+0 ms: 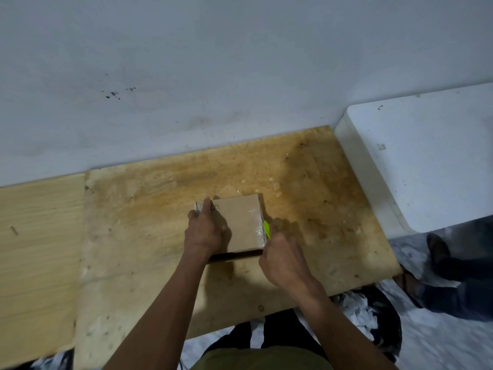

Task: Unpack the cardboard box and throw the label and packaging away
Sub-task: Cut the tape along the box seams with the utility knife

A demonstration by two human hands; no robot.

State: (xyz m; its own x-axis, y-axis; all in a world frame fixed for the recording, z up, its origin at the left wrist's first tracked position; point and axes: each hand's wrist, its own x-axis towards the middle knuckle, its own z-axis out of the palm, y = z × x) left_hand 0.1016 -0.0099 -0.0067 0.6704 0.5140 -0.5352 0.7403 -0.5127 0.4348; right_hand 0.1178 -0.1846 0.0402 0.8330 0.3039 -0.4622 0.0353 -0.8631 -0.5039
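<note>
Both hands work at the cardboard box (234, 225) lying flat on the stained wooden surface (149, 236) in front of me. With my right hand (282, 259) I pinch a bright green cutter (266, 229), its tip against the box's right edge where clear tape shines. With my left hand (205, 231) I press down on the box's left side, fingers stretched along the top. Farther right stands a white block (426, 161), and a pale wall (213, 76) rises behind.
</note>
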